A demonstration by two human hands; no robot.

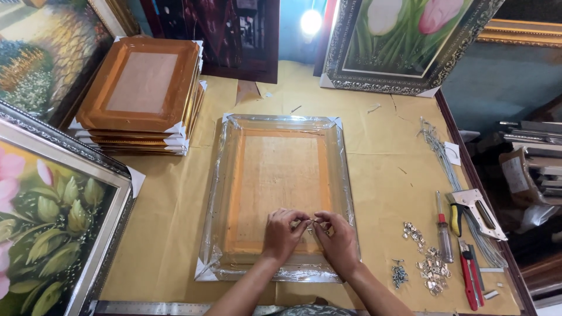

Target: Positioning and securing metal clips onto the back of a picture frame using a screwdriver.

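Paper-covered yellow counter (380, 169): crowded, framed flower paintings leaning at edges.

Plastic-wrapped silver picture frame, face down, tan backing board (280, 193): lies centre of counter, near edge toward person. Risk: shifts under pressure, wrap slippery.

Stack of wrapped orange-gold frames (143, 93): far left, well apart.

Left hand (282, 234), right hand (336, 240): together over lower backing, fingers pinched on tiny metal piece (310, 222), too small to identify. Risk: slips, drops, pricks fingertip.

Red-handled screwdriver (443, 225), pile of small metal hangers (433, 270), screws (399, 274): right, near counter edge; easily knocked off.
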